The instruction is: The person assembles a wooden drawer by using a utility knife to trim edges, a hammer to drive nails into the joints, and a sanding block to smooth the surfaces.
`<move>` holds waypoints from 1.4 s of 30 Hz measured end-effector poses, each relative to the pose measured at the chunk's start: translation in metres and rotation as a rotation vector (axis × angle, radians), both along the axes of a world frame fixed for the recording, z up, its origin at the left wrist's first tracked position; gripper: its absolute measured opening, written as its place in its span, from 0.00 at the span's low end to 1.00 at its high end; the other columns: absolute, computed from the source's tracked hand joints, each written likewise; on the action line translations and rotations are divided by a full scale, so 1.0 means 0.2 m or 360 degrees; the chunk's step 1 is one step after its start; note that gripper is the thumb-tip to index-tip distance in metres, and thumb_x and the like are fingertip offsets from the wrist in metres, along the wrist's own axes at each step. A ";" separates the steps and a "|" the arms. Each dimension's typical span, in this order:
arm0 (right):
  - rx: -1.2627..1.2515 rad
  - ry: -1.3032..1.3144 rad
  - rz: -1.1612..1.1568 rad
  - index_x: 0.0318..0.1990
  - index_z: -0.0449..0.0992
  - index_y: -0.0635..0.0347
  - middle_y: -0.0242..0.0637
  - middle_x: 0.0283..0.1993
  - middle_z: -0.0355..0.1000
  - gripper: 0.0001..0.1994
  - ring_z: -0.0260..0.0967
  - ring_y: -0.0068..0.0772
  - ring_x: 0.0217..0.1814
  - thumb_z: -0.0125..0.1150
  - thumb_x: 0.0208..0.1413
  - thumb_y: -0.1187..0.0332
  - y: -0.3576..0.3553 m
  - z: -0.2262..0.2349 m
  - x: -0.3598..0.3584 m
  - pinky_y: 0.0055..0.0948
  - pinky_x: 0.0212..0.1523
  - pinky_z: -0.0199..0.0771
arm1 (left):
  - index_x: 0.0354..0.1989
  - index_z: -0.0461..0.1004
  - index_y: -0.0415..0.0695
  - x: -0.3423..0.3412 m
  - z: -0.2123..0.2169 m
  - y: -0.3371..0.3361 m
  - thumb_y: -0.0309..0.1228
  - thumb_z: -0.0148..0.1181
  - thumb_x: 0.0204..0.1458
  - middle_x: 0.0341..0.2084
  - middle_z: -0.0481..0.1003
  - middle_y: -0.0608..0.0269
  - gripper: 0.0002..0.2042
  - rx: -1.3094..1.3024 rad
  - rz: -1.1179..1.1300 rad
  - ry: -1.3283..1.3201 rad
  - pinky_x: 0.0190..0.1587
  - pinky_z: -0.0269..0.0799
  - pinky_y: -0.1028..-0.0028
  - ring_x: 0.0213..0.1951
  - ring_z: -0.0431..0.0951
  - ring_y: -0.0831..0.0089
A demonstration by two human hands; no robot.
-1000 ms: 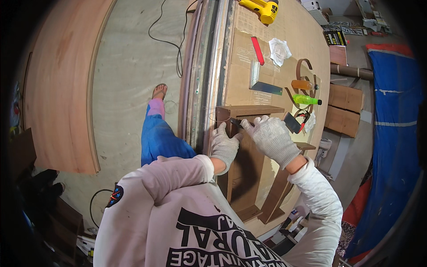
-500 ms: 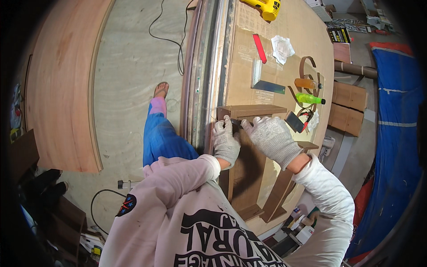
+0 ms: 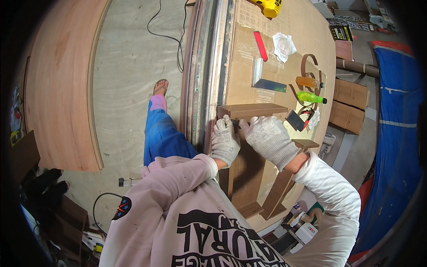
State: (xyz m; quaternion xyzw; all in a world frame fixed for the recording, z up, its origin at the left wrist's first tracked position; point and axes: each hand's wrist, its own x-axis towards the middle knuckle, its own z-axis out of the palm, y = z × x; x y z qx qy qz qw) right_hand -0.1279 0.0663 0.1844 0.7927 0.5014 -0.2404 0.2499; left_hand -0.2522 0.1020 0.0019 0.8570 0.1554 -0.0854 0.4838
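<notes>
The right hand (image 3: 270, 140), gloved, is curled around a small dark tool (image 3: 236, 123), most of it hidden by the fingers. Just beside it, the gloved left hand (image 3: 225, 140) bends its fingers at the corner of a brown frame (image 3: 255, 108); from here I can't tell whether they pinch anything. The frame lies on the table (image 3: 307, 26), at the edge nearest the left hand. Beyond the right hand sits a black block (image 3: 295, 120), and farther out lie a green bottle (image 3: 310, 97) and an amber one. Past the frame's far end rest a square (image 3: 269, 84), a red strip (image 3: 260, 46) and a crumpled white wad (image 3: 283, 47).
</notes>
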 end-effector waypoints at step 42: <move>-0.0071 -0.0128 -0.0258 0.56 0.79 0.55 0.42 0.35 0.77 0.19 0.81 0.45 0.35 0.62 0.56 0.65 -0.01 -0.05 -0.10 0.44 0.33 0.79 | 0.75 0.51 0.31 0.04 -0.02 0.01 0.40 0.63 0.53 0.58 0.65 0.41 0.44 0.0003 -0.0135 0.0147 0.57 0.67 0.48 0.58 0.70 0.44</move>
